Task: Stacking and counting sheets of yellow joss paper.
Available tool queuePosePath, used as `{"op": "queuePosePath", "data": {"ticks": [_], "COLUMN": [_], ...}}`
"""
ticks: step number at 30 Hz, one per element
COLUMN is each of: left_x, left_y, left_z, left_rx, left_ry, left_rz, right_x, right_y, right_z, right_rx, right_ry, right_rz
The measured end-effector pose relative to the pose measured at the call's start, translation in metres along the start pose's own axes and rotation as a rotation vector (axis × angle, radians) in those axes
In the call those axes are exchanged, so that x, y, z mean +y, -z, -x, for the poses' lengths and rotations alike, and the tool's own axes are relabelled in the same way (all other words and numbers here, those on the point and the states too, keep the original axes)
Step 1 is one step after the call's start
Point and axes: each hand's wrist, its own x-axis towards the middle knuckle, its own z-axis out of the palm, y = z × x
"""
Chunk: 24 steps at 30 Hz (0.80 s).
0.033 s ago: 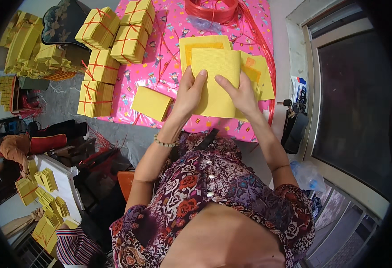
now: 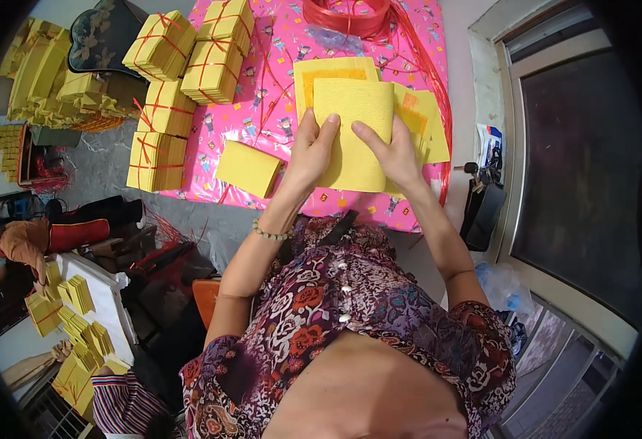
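Between my two hands is a folded sheet of rough yellow paper [image 2: 354, 106], its right side a rounded fold. My left hand [image 2: 312, 152] grips its left edge, with the thumb on top. My right hand [image 2: 395, 152] holds the folded side, its thumb also pressed on the upper face; the other fingers are mostly hidden behind. Under and beyond it lie yellow sheets with orange patches [image 2: 335, 70], and more such sheets [image 2: 436, 128] spread out to the right. Left of my left wrist, a small yellow paper stack [image 2: 248, 170] rests on the pink patterned tablecloth [image 2: 266, 95].
Several yellow paper bundles tied with red strips [image 2: 215, 71] stand at the table's left. A red plastic strip coil [image 2: 346, 20] sits at the back, its strands trailing down the right edge. Lower left, other people's hands work at a white table [image 2: 105, 282] with yellow stacks.
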Motion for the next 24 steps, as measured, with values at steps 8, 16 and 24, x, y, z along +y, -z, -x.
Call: {"op": "queuePosePath", "data": {"ticks": [8,16,24], "left_x": [-0.021,-0.021,-0.020], "left_y": [-0.004,-0.001,0.005], "left_z": [0.005,0.005,0.009], "left_rx": [0.105,0.165,0.232], "left_ry": [-0.131,-0.230,-0.325], "left_rz": [-0.088,-0.089,-0.279], "right_x": [0.010,0.010,0.015], "right_y": [-0.008,-0.008,-0.008], "right_z": [0.003,0.008,0.015], "right_rx": [0.040,0.014,-0.026], "right_ry": [-0.017,-0.001,-0.024], "right_rz": [-0.096,0.012,0.121]}}
